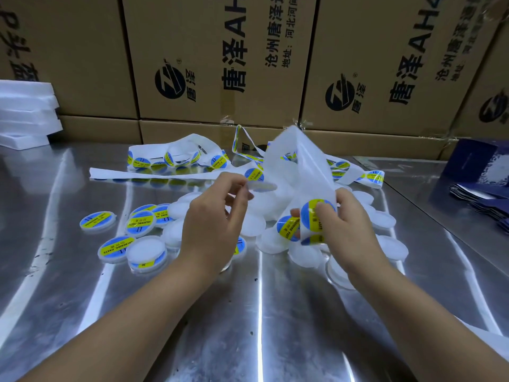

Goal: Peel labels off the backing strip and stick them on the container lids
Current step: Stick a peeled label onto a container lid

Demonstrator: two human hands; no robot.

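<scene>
As the backing strip [298, 164] arches limp and featherlight over the surface [248, 326], your right grip [352, 219] pinches it at a glossy label [308, 219], 3 o'clock of your left grip [214, 221], which pinches a bare, stiff lid [261, 186]; lift the flimsy label by its edge; it likely creases easily.

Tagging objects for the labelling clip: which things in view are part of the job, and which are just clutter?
In the job: left hand holding a blank lid; right hand gripping the backing strip; labels; labelled lids; unlabelled lids.
Lying about: cardboard boxes; white foam trays; dark blue packets.
</scene>
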